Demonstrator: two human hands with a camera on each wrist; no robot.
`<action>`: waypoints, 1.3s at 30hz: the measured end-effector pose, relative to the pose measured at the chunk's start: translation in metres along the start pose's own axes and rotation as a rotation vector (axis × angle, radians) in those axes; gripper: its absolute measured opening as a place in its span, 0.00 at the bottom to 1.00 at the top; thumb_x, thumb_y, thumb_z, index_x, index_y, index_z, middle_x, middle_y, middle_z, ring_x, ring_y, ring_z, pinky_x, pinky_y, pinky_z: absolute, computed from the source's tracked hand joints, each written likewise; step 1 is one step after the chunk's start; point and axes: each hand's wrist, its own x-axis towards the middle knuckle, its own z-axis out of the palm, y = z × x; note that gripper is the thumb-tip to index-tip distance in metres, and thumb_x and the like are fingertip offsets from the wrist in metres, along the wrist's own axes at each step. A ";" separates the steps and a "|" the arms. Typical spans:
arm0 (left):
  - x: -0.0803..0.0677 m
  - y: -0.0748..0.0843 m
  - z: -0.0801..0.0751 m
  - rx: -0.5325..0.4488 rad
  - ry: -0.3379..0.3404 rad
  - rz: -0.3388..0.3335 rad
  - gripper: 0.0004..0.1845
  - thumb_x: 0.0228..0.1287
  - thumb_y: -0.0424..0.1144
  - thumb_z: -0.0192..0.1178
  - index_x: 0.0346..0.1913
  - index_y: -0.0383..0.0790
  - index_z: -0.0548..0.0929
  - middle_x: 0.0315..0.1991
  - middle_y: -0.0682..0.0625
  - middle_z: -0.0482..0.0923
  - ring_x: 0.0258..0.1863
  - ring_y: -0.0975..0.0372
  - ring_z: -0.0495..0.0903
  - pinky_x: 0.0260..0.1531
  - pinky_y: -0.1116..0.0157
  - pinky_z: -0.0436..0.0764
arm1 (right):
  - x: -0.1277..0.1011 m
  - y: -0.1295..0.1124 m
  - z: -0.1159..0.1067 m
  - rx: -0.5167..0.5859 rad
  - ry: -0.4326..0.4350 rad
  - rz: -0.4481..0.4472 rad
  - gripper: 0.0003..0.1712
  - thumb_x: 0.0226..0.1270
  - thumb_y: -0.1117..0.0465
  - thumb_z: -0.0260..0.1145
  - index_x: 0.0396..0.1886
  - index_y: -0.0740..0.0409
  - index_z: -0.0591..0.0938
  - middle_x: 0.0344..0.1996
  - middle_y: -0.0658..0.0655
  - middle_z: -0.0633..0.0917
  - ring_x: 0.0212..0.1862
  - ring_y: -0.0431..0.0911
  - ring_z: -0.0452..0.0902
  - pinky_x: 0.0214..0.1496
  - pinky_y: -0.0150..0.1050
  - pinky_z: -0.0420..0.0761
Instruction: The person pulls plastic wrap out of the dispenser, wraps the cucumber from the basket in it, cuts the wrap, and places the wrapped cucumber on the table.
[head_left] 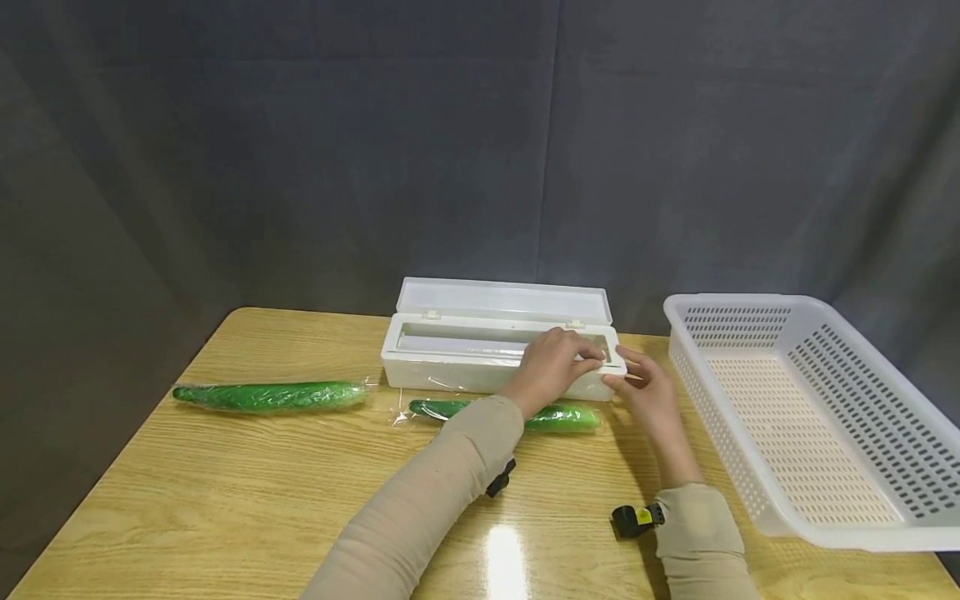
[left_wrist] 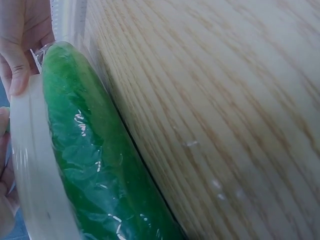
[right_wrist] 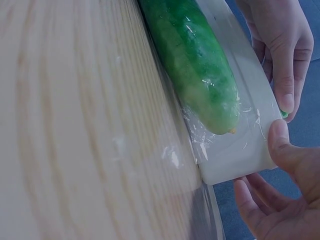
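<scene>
A white cling film dispenser (head_left: 498,379) has its lid (head_left: 504,302) raised, with clear film hanging over the front. My left hand (head_left: 553,362) reaches over the right part of its front edge, and thumb and fingers pinch a small green piece (right_wrist: 284,114) there. My right hand (head_left: 651,396) grips the dispenser's right end, thumb at the front and fingers round the side. Just in front of the dispenser lies a film-wrapped cucumber (head_left: 562,418), partly hidden by my left forearm. Its rounded end shows up close in both wrist views.
A second film-wrapped cucumber (head_left: 273,397) lies on the left part of the wooden table (head_left: 247,492). A white perforated basket (head_left: 783,533) stands at the right, near my right arm. Grey cloth (head_left: 480,150) hangs behind the table.
</scene>
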 end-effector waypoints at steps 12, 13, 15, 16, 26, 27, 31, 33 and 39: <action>-0.003 -0.003 -0.004 -0.004 -0.004 -0.013 0.10 0.66 0.49 0.64 0.47 0.56 0.90 0.44 0.64 0.86 0.41 0.67 0.77 0.41 0.71 0.75 | -0.001 -0.002 0.000 -0.026 0.015 0.000 0.30 0.67 0.68 0.68 0.67 0.66 0.72 0.57 0.76 0.77 0.56 0.68 0.77 0.38 0.24 0.78; -0.003 -0.004 -0.004 -0.006 -0.002 -0.017 0.10 0.66 0.49 0.64 0.47 0.56 0.90 0.44 0.64 0.86 0.41 0.67 0.77 0.40 0.71 0.75 | -0.001 -0.002 -0.001 -0.025 0.018 -0.001 0.30 0.67 0.68 0.68 0.67 0.66 0.73 0.57 0.75 0.77 0.55 0.68 0.77 0.38 0.24 0.78; -0.005 -0.005 -0.005 -0.013 0.002 -0.025 0.10 0.66 0.49 0.64 0.47 0.55 0.90 0.43 0.63 0.86 0.41 0.67 0.77 0.39 0.71 0.75 | -0.001 -0.001 -0.001 -0.019 0.020 -0.003 0.29 0.67 0.68 0.68 0.67 0.66 0.73 0.57 0.75 0.77 0.55 0.68 0.77 0.38 0.25 0.78; -0.005 -0.006 -0.006 -0.017 0.001 -0.027 0.10 0.66 0.49 0.64 0.47 0.55 0.90 0.43 0.63 0.86 0.40 0.67 0.77 0.39 0.71 0.75 | -0.001 -0.001 0.000 -0.016 0.019 -0.004 0.29 0.67 0.68 0.68 0.67 0.66 0.73 0.57 0.75 0.77 0.55 0.68 0.77 0.38 0.25 0.78; -0.009 -0.014 -0.012 -0.008 -0.004 0.001 0.11 0.66 0.48 0.64 0.48 0.54 0.90 0.43 0.62 0.86 0.43 0.66 0.78 0.43 0.69 0.76 | 0.000 0.000 0.000 0.016 0.012 -0.003 0.30 0.66 0.68 0.68 0.68 0.66 0.72 0.57 0.76 0.77 0.55 0.67 0.77 0.39 0.25 0.79; -0.010 -0.015 -0.013 -0.009 -0.002 0.001 0.11 0.66 0.48 0.64 0.47 0.54 0.90 0.43 0.62 0.86 0.43 0.66 0.78 0.44 0.69 0.76 | 0.000 0.000 0.000 0.018 0.012 0.000 0.30 0.67 0.68 0.68 0.68 0.66 0.72 0.57 0.76 0.77 0.55 0.66 0.77 0.39 0.25 0.79; -0.014 -0.020 -0.018 -0.004 -0.005 0.009 0.10 0.66 0.47 0.65 0.47 0.53 0.90 0.42 0.61 0.86 0.42 0.65 0.78 0.45 0.68 0.76 | 0.001 0.000 0.000 0.021 0.027 0.021 0.30 0.66 0.69 0.68 0.68 0.65 0.73 0.57 0.75 0.77 0.56 0.66 0.77 0.39 0.24 0.78; -0.015 -0.021 -0.020 0.008 -0.009 0.019 0.10 0.66 0.46 0.65 0.46 0.53 0.90 0.42 0.61 0.86 0.42 0.65 0.78 0.46 0.68 0.76 | 0.002 0.001 0.000 0.028 0.026 0.033 0.30 0.66 0.69 0.68 0.68 0.64 0.72 0.57 0.75 0.77 0.56 0.65 0.77 0.39 0.24 0.79; -0.017 -0.022 -0.024 0.030 -0.026 0.029 0.10 0.67 0.47 0.64 0.48 0.53 0.89 0.43 0.61 0.86 0.44 0.65 0.79 0.49 0.67 0.76 | 0.002 0.003 0.002 0.053 0.025 0.051 0.30 0.66 0.70 0.68 0.68 0.63 0.73 0.57 0.74 0.78 0.56 0.64 0.77 0.39 0.26 0.80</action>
